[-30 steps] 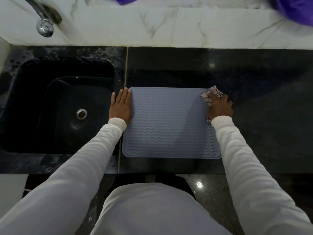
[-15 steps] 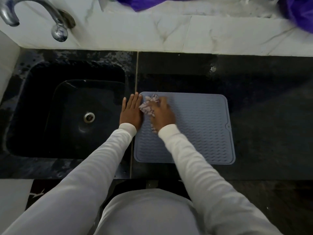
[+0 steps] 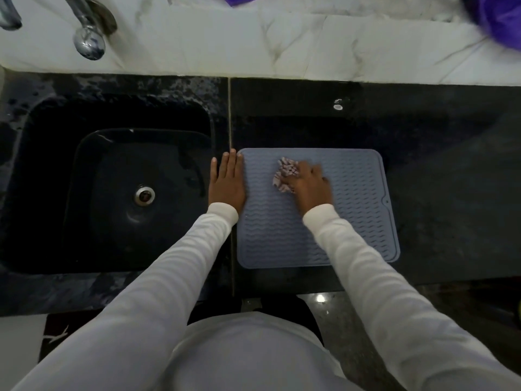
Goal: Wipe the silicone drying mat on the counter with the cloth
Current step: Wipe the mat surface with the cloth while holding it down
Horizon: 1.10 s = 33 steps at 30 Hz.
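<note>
A grey-blue silicone drying mat (image 3: 358, 221) with wavy ridges lies flat on the black counter (image 3: 451, 198), just right of the sink. My right hand (image 3: 311, 187) grips a bunched checked cloth (image 3: 285, 175) and presses it on the far middle part of the mat. My left hand (image 3: 227, 184) lies flat with straight fingers along the mat's left edge, partly on the counter. Part of the cloth is hidden under my right hand.
A black sink (image 3: 124, 187) with a round drain (image 3: 144, 195) is on the left. A chrome tap (image 3: 88, 38) hangs over its far rim. White marble wall (image 3: 282, 46) runs behind the counter, with purple fabric (image 3: 501, 18) at the far right.
My right hand swept the cloth from the mat's far right corner to its left side, then back rightward to the far middle. My left hand has stayed on the left edge.
</note>
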Motion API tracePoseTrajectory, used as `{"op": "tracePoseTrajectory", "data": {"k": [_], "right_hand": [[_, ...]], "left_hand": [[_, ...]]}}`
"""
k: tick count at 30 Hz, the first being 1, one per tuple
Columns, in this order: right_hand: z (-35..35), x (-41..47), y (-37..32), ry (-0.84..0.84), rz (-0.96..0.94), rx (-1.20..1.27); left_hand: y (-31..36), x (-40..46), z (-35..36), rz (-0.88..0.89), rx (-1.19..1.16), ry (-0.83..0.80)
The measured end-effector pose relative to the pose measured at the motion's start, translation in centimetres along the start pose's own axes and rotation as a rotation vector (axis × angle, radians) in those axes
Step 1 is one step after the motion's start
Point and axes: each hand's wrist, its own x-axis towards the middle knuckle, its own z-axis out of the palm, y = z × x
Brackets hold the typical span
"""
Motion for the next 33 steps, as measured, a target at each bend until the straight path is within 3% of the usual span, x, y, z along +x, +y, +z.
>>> {"op": "tracePoseTrajectory", "data": {"k": [17, 23, 28, 33], "right_hand": [[-1.7, -1.7, 16.1, 0.017, 0.477, -0.139], [-2.7, -2.1, 18.9, -0.003, 0.599, -0.074], [-4.2, -1.3, 16.4, -0.046, 0.557, 0.002], [-3.3, -0.6, 5.0, 0.06, 0.236, 0.265]], "left_hand": [[-0.4, 0.0, 0.0, 0.044, -0.02, 0.0], [-0.5, 0.0, 0.2, 0.048, -0.033, 0.01], [-0.5, 0.0, 0.3, 0.051, -0.047, 0.02], [-0.4, 0.1, 0.3, 0.045, -0.051, 0.0]]}}
